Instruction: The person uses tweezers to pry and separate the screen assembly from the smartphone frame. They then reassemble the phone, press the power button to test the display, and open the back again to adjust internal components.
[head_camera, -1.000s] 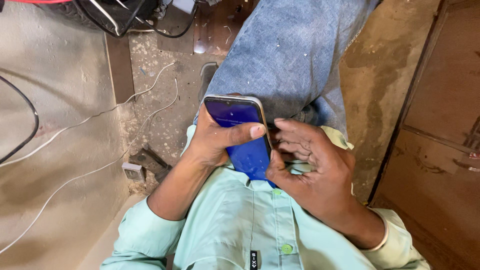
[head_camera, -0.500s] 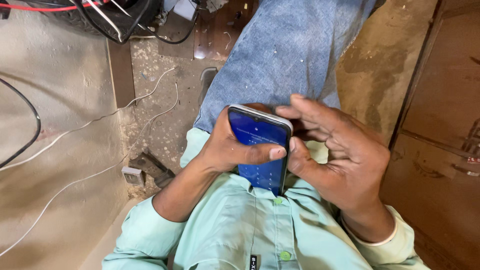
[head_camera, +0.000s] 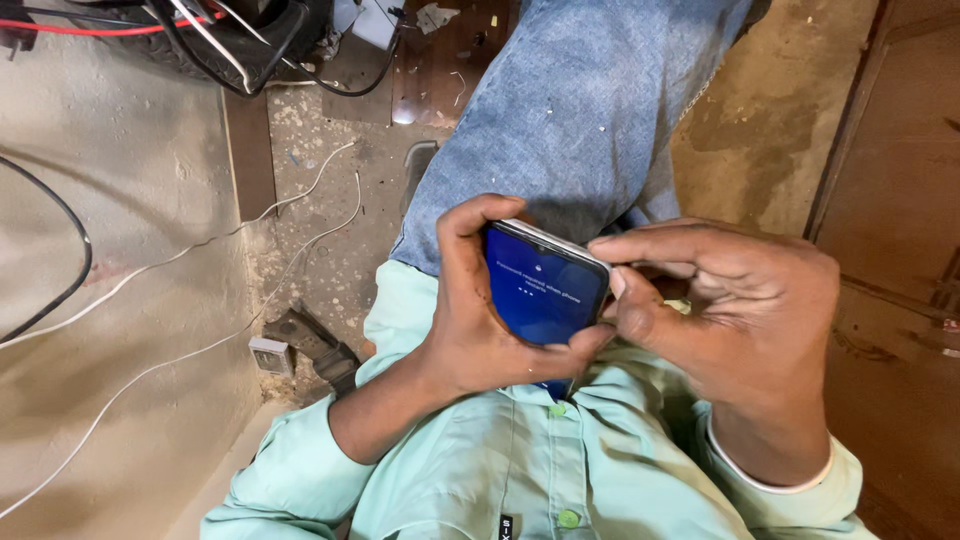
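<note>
A smartphone (head_camera: 543, 290) with a lit blue screen sits over my lap, above my light green shirt (head_camera: 520, 470) and blue jeans (head_camera: 580, 110). My left hand (head_camera: 470, 310) wraps around the phone's left edge, with the thumb lying along its lower edge. My right hand (head_camera: 720, 320) grips the phone's right edge, index finger stretched over the top corner and thumb pressed against the side.
White cables (head_camera: 190, 250) run across the concrete floor at left, and a small white plug block (head_camera: 270, 354) lies beside a dark metal piece. Black and red wires (head_camera: 220, 30) tangle at top left. A brown wooden panel (head_camera: 900, 200) stands at right.
The phone has shifted right and tilted. My right hand has moved from lying open beside it to gripping its right edge, and the screen now shows a dim blue display.
</note>
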